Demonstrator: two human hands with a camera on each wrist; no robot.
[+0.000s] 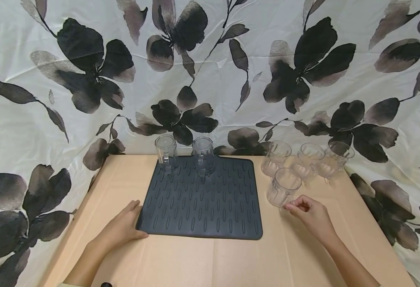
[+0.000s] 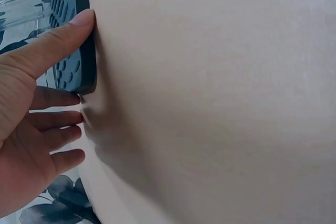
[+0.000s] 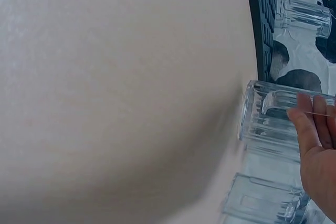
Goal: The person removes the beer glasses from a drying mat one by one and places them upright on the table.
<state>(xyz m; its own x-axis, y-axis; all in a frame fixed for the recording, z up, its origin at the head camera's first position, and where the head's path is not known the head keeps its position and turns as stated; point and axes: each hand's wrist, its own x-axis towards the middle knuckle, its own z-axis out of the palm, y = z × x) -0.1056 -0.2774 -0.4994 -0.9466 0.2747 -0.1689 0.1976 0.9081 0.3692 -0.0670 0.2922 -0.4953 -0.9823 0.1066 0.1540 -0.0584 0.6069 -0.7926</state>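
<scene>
A: Where is the front mug now?
B: The front mug (image 1: 284, 187) is standing on the table (image 1: 210, 263), to the right of the dark mat (image 1: 202, 211), and it is made of clear glass.

A: And the right hand, what does it do?
B: The right hand (image 1: 312, 219) has its thumb and forefinger brought narrowly together at this mug. In the right wrist view they pinch at its handle (image 3: 278, 100); the other fingers are bent.

A: Does the left hand hold a mug also?
B: The left hand (image 1: 120, 225) is at the near left corner of the mat. It is rather wide: the thumb lies on the near edge, and the fingers, quite straight, are along the left side. How firmly it presses, I cannot tell.

A: What is near the front mug?
B: Just behind it is a row of three clear mugs (image 1: 308, 161), also on the table.

A: And on the mat?
B: Two more glass mugs (image 1: 203, 157) stand at its far edge, side by side, a little apart, with handles toward the person.

A: Farther away?
B: Behind the table there is a whitish cloth (image 1: 231, 119) with dark printed flowers.
</scene>
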